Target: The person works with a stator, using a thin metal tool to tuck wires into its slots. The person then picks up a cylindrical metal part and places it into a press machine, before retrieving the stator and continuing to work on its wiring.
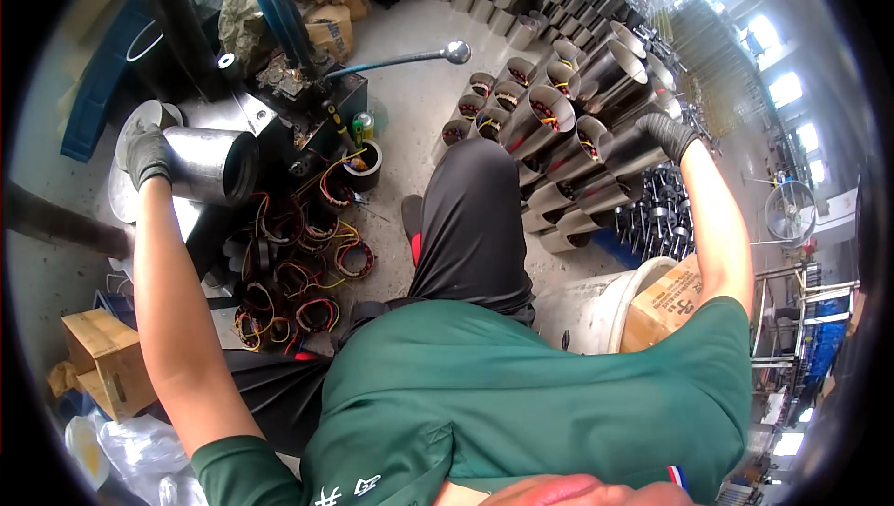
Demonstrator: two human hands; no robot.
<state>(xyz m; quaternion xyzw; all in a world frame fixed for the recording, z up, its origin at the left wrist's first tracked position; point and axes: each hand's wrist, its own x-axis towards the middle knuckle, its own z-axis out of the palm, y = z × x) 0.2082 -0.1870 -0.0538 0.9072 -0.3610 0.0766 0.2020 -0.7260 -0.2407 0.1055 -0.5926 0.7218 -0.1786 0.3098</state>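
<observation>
My left hand (149, 156), in a dark glove, is closed at the back end of a shiny metal cylinder (207, 160). The cylinder lies on its side by the press, its open mouth turned right; a round metal disc (142, 121) shows beside the hand. My right hand (663, 136), also gloved, reaches out to the right and curls over the rim of a dark metal tube (622, 148) among the standing ones. Its fingertips are partly hidden. Several copper-wound stator rings (354, 259) with yellow and red leads sit below the press.
A ball-ended lever (456, 53) sticks out over the floor. Many metal tubes (543, 115), some with wired windings inside, stand at right. Dark shafted parts (656, 213) are stacked near a white drum (596, 310) and a cardboard box (663, 306). A wooden box (110, 357) is at lower left.
</observation>
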